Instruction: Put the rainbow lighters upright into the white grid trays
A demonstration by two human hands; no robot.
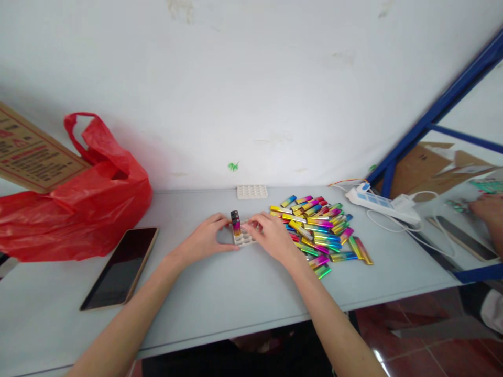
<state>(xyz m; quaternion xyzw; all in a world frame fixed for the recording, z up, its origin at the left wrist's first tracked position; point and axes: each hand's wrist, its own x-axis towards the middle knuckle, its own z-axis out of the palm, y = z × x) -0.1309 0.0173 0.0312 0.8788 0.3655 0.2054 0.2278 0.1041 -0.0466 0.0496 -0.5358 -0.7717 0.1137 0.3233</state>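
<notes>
A small white tray (244, 239) with rows of round hollows lies on the table in front of me. Upright at its left end stand a few lighters (236, 225) with black tops and purple-gold bodies. My left hand (208, 236) curves around that end, its thumb at the near corner and its forefinger beside the lighters. Over the tray's right part, the fingertips of my right hand (269, 233) are drawn together; what they hold, if anything, is hidden. A heap of shiny, many-coloured lighter-sized pieces (314, 225) lies right of my right hand.
Another white hollowed tray (252, 192) sits by the wall. Left are a red plastic bag (98, 193), a cardboard box (35, 152) and a dark-screened phone or tablet (120, 267). A white power strip (383, 206) lies right, before a blue frame (440, 112); beyond it shows another person's hand (489, 212).
</notes>
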